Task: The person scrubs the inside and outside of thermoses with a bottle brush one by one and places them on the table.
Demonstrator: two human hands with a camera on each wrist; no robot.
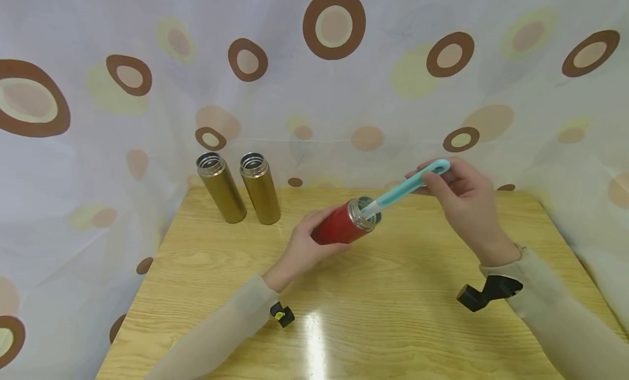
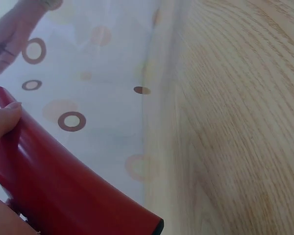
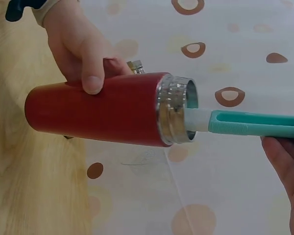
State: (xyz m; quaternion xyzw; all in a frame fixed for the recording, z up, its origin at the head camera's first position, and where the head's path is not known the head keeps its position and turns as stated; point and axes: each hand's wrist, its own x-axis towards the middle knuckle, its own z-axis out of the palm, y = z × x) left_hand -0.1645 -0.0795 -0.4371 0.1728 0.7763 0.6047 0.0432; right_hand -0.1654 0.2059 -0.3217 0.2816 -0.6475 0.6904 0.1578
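Observation:
A red thermos bottle (image 1: 339, 226) without a lid is tilted above the table, its steel mouth facing up and right. My left hand (image 1: 307, 243) grips its body, thumb and fingers on opposite sides, as the right wrist view also shows. My right hand (image 1: 464, 200) pinches the far part of a light-blue brush handle (image 1: 403, 189). The white neck of this bottle brush (image 3: 197, 119) passes into the bottle's mouth; whatever head it has is hidden inside. In the left wrist view the red bottle (image 2: 68, 176) shows its smooth side and dark-edged base.
Two gold thermos bottles (image 1: 223, 191) (image 1: 262, 194) stand upright and lidless at the table's back left. The wooden table (image 1: 383, 314) meets a patterned cloth (image 1: 295, 96) at its back and sides. Black camera mounts (image 1: 484, 294) sit on both wrists.

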